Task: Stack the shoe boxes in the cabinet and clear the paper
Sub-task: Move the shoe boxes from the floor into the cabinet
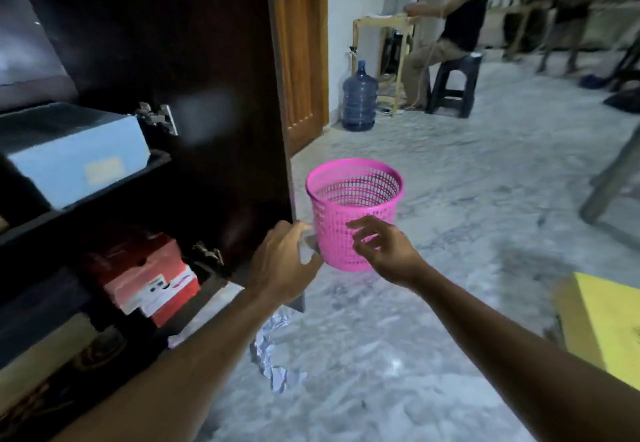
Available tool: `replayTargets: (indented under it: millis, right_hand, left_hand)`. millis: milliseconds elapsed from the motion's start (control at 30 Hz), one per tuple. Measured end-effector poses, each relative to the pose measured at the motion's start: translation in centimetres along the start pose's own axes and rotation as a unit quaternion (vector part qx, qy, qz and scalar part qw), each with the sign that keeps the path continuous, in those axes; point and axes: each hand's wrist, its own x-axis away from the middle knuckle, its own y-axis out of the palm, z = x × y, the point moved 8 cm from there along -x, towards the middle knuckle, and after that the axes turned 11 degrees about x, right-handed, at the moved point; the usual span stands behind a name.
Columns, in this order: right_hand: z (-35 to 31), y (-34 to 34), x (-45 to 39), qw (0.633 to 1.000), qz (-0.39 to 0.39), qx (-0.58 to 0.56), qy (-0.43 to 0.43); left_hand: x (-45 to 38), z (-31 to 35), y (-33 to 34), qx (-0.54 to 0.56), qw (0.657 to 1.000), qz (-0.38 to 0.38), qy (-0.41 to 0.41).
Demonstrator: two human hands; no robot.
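A light blue shoe box (pixel 74 157) sits on the upper shelf of the dark cabinet (pixel 104 213). On the shelf below is a red and white shoe box (pixel 149 277). Crumpled white paper (pixel 272 351) lies on the floor by the cabinet's foot, partly hidden under my left forearm. My left hand (pixel 282 263) curls its fingers round the edge of the open cabinet door (pixel 207 61). My right hand (pixel 382 251) is open with fingers spread, right in front of a pink mesh basket (pixel 356 199) standing on the floor; whether it touches the basket is unclear.
A yellow box (pixel 606 327) lies on the floor at the lower right. Farther back stand a blue water jug (pixel 359 99), a wooden door (pixel 299 43), and a person seated on a dark stool (pixel 453 85) at a small table. A grey frame leg (pixel 609 185) is on the right.
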Motion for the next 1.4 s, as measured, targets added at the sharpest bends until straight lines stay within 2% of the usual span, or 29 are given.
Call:
replayTargets:
  millis: [100, 200, 367, 467, 567, 700, 867, 967, 1067, 1200, 1267, 1400]
  right_hand:
    - [6.6, -4.3, 3.9, 0.997, 0.035, 0.006, 0.069]
    - [13.3, -8.7, 8.1, 0.988, 0.073, 0.016, 0.134]
    - [24.7, -16.2, 16.1, 0.957, 0.140, 0.054, 0.247]
    - [31.6, -21.0, 22.1, 0.919, 0.206, 0.051, 0.332]
    - [36.9, -24.2, 27.8, 0.871, 0.265, 0.046, 0.411]
    - [42.6, -25.5, 33.5, 0.816, 0.276, 0.074, 0.502]
    - [46.2, -23.0, 35.7, 0.792, 0.217, 0.020, 0.571]
    - [47.0, -22.1, 36.4, 0.783, 0.235, 0.011, 0.576]
    - [46.3, -21.1, 36.3, 0.783, 0.236, 0.012, 0.575]
    - [45.0, -20.1, 35.6, 0.793, 0.269, -0.033, 0.545]
    - [44.6, -19.8, 34.5, 0.797, 0.287, -0.082, 0.524]
    - [44.6, -18.6, 30.8, 0.779, 0.286, -0.244, 0.502]
  left_hand:
    - [0.1, 2.6, 7.8, 0.090, 0.994, -0.052, -0.020]
    - [0.9, 5.7, 16.0, 0.126, 0.983, -0.116, -0.059]
    - [3.2, 10.8, 29.0, 0.181, 0.942, -0.254, -0.127]
    - [5.2, 14.6, 36.7, 0.197, 0.897, -0.363, -0.154]
    - [8.0, 18.0, 42.8, 0.219, 0.839, -0.464, -0.178]
    - [10.9, 21.1, 48.8, 0.232, 0.800, -0.515, -0.202]
    - [12.7, 23.3, 53.8, 0.288, 0.766, -0.525, -0.232]
    - [12.8, 23.2, 55.4, 0.353, 0.786, -0.458, -0.220]
    - [12.0, 20.2, 55.7, 0.390, 0.803, -0.367, -0.261]
    - [11.2, 16.7, 54.8, 0.450, 0.762, -0.318, -0.340]
    - [10.8, 15.7, 53.2, 0.468, 0.751, -0.308, -0.350]
    - [10.7, 11.3, 49.3, 0.490, 0.737, -0.297, -0.359]
